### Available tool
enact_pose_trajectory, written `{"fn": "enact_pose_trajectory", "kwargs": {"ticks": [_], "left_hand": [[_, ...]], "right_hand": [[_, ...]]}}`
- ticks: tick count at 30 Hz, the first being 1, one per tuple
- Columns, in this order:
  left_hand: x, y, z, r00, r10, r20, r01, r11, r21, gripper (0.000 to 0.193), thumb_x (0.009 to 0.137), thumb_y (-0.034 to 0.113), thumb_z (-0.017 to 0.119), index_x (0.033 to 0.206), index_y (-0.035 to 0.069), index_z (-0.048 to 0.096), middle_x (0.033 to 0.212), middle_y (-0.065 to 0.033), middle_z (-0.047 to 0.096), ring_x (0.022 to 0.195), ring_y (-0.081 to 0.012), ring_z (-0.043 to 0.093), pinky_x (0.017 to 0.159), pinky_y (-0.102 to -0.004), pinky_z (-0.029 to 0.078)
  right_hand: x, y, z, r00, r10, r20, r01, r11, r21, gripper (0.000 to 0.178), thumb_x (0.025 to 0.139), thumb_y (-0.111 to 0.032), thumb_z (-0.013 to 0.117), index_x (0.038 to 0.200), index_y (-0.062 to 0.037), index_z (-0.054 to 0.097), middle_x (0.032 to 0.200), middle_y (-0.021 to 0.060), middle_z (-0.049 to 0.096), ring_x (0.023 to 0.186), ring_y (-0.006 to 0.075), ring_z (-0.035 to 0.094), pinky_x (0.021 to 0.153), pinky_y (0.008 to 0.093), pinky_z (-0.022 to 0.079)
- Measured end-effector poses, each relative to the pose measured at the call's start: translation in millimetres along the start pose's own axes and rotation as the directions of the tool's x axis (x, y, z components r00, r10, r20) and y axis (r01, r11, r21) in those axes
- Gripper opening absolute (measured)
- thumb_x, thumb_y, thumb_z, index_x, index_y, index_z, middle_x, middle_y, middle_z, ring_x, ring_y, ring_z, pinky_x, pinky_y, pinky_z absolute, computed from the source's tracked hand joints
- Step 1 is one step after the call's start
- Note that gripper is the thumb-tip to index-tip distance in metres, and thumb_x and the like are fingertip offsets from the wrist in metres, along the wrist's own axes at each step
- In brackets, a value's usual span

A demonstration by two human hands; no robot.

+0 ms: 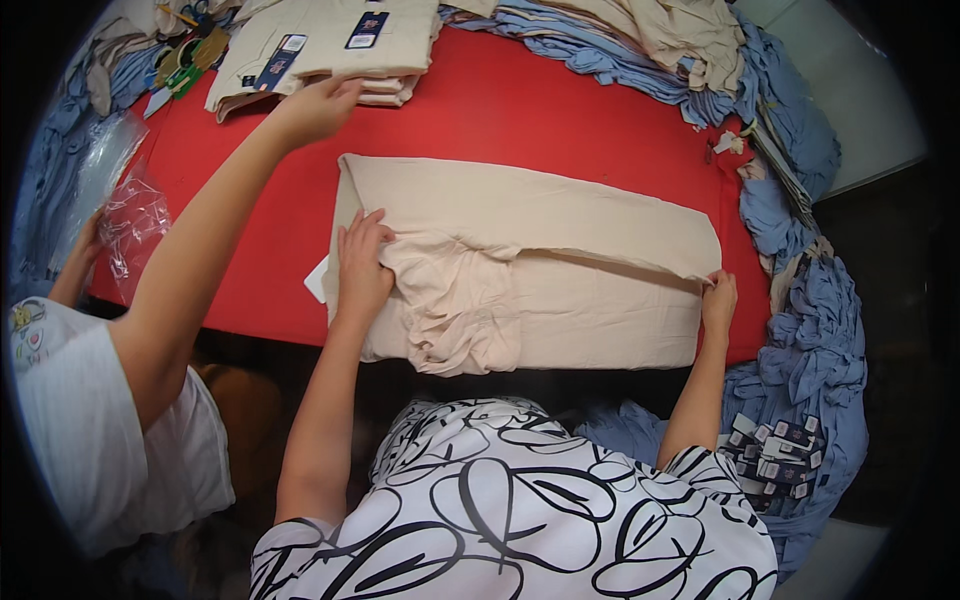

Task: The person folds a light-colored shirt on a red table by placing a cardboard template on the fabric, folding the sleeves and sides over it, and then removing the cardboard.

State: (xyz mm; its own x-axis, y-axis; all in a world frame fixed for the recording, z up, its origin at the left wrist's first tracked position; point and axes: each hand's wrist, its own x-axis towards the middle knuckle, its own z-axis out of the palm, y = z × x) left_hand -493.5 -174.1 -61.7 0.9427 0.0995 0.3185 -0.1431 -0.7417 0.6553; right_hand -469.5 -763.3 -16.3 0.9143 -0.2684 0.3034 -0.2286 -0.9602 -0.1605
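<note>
A pair of beige trousers [600, 215], by the look of it, lies folded lengthwise across the red table in front of me. My left hand [365, 265] rests on its left end with fingers spread over the cloth, beside a bunched, crumpled part. At the right end my right hand [718, 300] pinches the edge of the upper layer. Between the two hands that layer's edge is lifted a little, leaving a dark gap. A white card [317, 280] pokes out near my left wrist.
A co-worker's hand [318, 108] is by a stack of tagged beige garments [345, 50]; their other hand holds clear plastic bags [135, 220]. Blue and beige garments [590, 45] pile along the red table's [480, 120] far side. Blue cloth [815, 330] and a bunch of tags [775, 455] lie right.
</note>
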Motion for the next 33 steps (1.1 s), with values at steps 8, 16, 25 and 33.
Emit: {"fn": "enact_pose_trajectory", "kwargs": {"ticks": [8,16,25,33], "left_hand": [[9,-5,-24,0.982,0.100,0.161,-0.116,0.989,0.093,0.035,0.062,0.000,0.074,0.093,0.008,0.061,0.128,-0.0105,0.052,0.127,-0.0354,0.043,0.109,-0.0460,0.034],[32,-20,-31,0.887,0.298,0.354,-0.346,0.935,0.082,0.027,0.064,0.000,0.071,0.089,0.005,0.062,0.120,-0.0096,0.057,0.123,-0.0318,0.046,0.104,-0.0407,0.040],[50,5,-37,0.887,0.174,0.427,-0.222,0.973,0.065,0.070,0.064,0.019,0.085,0.124,0.002,0.052,0.120,-0.0111,0.057,0.116,-0.0313,0.049,0.101,-0.0420,0.041],[49,-1,-43,0.840,0.198,0.506,-0.316,0.935,0.159,0.050,0.067,0.028,0.085,0.105,0.007,0.058,0.114,-0.0073,0.056,0.112,-0.0293,0.049,0.097,-0.0415,0.041]], "right_hand": [[-98,-181,-11,0.989,-0.080,0.123,-0.010,0.801,0.599,0.021,0.084,-0.007,0.064,0.104,-0.0024,0.064,0.106,0.0146,0.062,0.102,0.0314,0.057,0.094,0.0428,0.043],[-158,-314,-25,0.427,-0.855,0.294,0.588,0.510,0.629,0.042,0.068,-0.007,0.067,0.110,-0.0080,0.065,0.106,0.0111,0.062,0.106,0.0326,0.051,0.096,0.0448,0.039],[-75,-250,-37,0.930,-0.364,0.059,0.322,0.879,0.353,0.035,0.083,-0.023,0.071,0.111,-0.0015,0.067,0.105,0.0160,0.066,0.104,0.0349,0.058,0.094,0.0414,0.045],[-257,-322,38,0.016,-0.731,0.682,0.098,0.680,0.727,0.061,0.096,-0.053,0.051,0.117,0.0023,0.067,0.112,0.0235,0.068,0.109,0.0365,0.063,0.099,0.0379,0.047]]}}
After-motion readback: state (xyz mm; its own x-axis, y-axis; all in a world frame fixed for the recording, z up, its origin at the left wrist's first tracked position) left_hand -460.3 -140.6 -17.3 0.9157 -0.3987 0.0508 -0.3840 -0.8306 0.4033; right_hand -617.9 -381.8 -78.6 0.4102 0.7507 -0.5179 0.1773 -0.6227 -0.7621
